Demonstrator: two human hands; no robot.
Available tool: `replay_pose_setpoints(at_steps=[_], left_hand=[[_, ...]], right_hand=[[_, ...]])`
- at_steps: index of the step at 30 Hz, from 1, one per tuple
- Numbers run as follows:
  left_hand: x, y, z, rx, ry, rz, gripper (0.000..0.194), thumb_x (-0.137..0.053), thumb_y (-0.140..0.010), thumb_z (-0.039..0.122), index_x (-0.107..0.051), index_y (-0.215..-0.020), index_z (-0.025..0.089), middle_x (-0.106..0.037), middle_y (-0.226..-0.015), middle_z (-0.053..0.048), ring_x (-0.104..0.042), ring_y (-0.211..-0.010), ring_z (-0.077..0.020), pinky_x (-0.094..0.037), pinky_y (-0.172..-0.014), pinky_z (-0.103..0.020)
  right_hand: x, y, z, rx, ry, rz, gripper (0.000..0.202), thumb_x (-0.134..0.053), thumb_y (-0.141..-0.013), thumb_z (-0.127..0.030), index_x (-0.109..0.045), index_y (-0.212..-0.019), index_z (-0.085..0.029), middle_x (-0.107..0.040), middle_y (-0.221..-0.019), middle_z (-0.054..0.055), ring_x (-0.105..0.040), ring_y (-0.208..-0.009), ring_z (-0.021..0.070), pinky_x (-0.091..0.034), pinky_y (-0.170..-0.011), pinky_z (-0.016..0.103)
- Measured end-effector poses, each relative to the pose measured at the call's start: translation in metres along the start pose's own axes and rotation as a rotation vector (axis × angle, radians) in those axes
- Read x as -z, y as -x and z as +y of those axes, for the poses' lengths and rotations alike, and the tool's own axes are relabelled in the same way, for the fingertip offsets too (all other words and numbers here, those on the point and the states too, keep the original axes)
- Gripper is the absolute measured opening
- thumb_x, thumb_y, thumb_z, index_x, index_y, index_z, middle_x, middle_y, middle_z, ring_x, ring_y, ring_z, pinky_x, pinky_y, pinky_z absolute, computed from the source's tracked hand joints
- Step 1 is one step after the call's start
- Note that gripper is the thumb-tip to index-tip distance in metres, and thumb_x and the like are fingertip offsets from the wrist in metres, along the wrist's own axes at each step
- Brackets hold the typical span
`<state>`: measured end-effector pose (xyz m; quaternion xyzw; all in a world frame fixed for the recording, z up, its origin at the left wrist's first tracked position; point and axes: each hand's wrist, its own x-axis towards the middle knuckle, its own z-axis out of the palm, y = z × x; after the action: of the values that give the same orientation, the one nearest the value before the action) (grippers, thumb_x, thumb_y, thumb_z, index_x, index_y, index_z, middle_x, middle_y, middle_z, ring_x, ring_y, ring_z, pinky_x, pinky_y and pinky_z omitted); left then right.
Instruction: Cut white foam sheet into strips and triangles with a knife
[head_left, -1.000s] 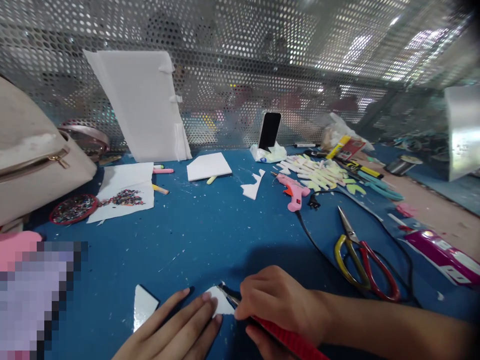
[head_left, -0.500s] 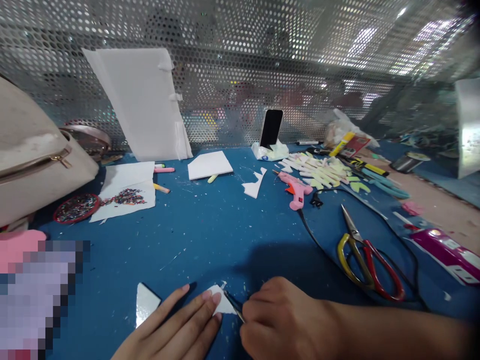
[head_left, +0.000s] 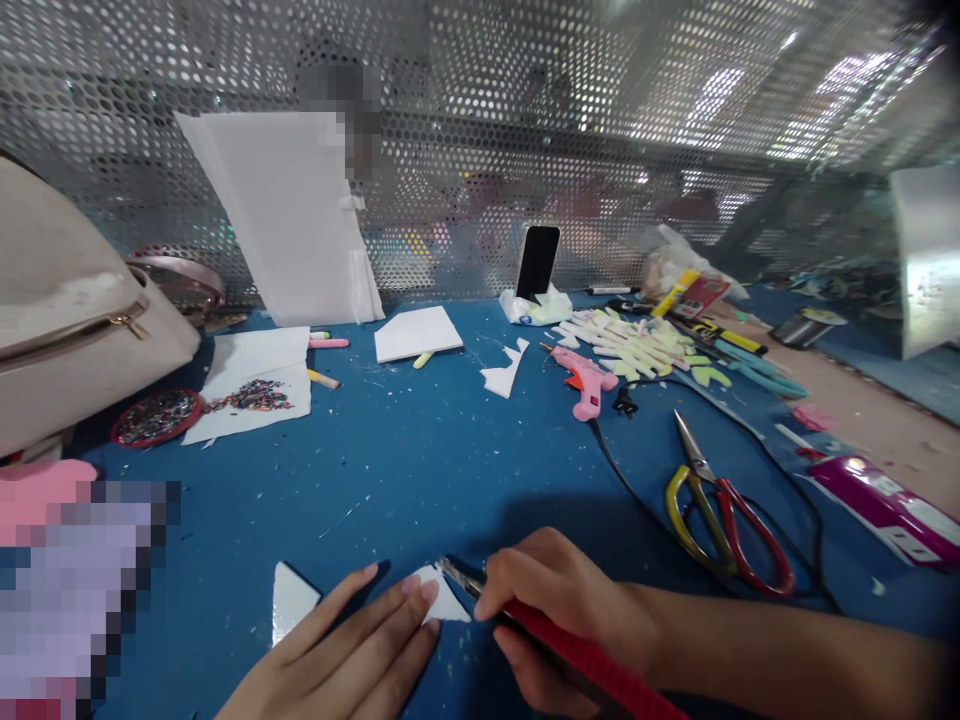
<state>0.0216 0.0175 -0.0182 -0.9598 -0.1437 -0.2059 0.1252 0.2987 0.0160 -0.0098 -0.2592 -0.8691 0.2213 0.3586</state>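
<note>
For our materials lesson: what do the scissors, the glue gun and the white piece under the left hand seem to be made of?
Scissors: shiny metal blades, from their grey gleam; smooth yellow and red handles, probably plastic-coated.
Glue gun: likely moulded plastic, smooth and evenly pink.
White piece: perhaps card or foam board, flat, matt-looking.

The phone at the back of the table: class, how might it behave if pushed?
The phone would probably tip if pushed near its top, since it stands upright on a short edge. The crumpled packet at its foot looks soft, so it may give rather than brace. The phone itself looks flat and straight-edged, so likely stiff.
</note>
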Motion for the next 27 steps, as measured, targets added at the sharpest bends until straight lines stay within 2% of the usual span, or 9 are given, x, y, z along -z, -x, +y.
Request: replay_pose_setpoints(at_steps=[3, 9, 15, 18, 21, 27], left_hand=[[-0.0009, 0.0006, 0.0014, -0.004, -0.015, -0.015, 0.034, -0.042, -0.111, 0.020, -0.067, -0.134, 0.018, -0.067, -0.140, -0.004, -0.059, -0.134, -0.0171, -0.010, -0.132, -0.047], [0.0012, -0.0008, 0.0019, 0.009, -0.009, -0.031, 0.035, -0.041, -0.111, 0.019, -0.066, -0.136, 0.019, -0.067, -0.142, -0.003, -0.057, -0.136, -0.0162, -0.009, -0.132, -0.046], [0.0036, -0.0037, 0.0001, 0.011, -0.012, -0.005, 0.038, -0.036, -0.113, 0.020, -0.067, -0.134, 0.019, -0.068, -0.140, -0.002, -0.060, -0.133, -0.0144, -0.010, -0.132, -0.043], [0.0039, -0.0054, 0.0009, 0.025, -0.003, 0.008, 0.034, -0.041, -0.112, 0.021, -0.070, -0.130, 0.018, -0.070, -0.137, -0.002, -0.061, -0.131, -0.0142, -0.010, -0.132, -0.043], [0.0039, -0.0058, 0.0020, 0.035, 0.005, 0.022, 0.035, -0.041, -0.112, 0.020, -0.071, -0.128, 0.019, -0.071, -0.135, -0.002, -0.062, -0.130, -0.0142, -0.011, -0.132, -0.042], [0.0000, 0.0007, 0.0037, 0.023, -0.009, -0.020, 0.035, -0.042, -0.111, 0.019, -0.066, -0.136, 0.019, -0.067, -0.141, -0.003, -0.056, -0.137, -0.0169, -0.009, -0.132, -0.046]], right_hand=[[-0.0016, 0.0003, -0.0005, -0.016, -0.024, -0.053, 0.016, -0.047, -0.085, -0.017, -0.046, -0.100, -0.021, -0.053, -0.058, -0.008, -0.040, -0.041, 0.0077, -0.027, -0.044, 0.020], [-0.0003, -0.0047, -0.0027, -0.068, -0.066, -0.048, 0.016, -0.047, -0.074, -0.015, -0.048, -0.089, -0.021, -0.046, -0.056, -0.009, -0.035, -0.041, 0.0075, -0.024, -0.042, 0.021], [0.0040, -0.0053, 0.0026, 0.085, -0.051, -0.144, 0.008, -0.045, -0.079, -0.017, -0.046, -0.086, -0.021, -0.047, -0.057, -0.007, -0.035, -0.043, 0.0095, -0.026, -0.042, 0.022], [0.0026, -0.0024, 0.0029, 0.036, -0.072, -0.054, 0.012, -0.046, -0.076, -0.017, -0.046, -0.087, -0.022, -0.045, -0.054, -0.009, -0.033, -0.040, 0.0080, -0.026, -0.042, 0.020], [0.0016, -0.0010, 0.0001, -0.008, -0.044, 0.029, 0.013, -0.045, -0.078, -0.016, -0.046, -0.089, -0.022, -0.045, -0.054, -0.009, -0.034, -0.038, 0.0074, -0.026, -0.042, 0.021], [0.0031, -0.0046, -0.0004, -0.071, -0.080, -0.013, 0.015, -0.049, -0.082, -0.016, -0.052, -0.097, -0.020, -0.054, -0.058, -0.007, -0.041, -0.042, 0.0072, -0.030, -0.045, 0.019]])
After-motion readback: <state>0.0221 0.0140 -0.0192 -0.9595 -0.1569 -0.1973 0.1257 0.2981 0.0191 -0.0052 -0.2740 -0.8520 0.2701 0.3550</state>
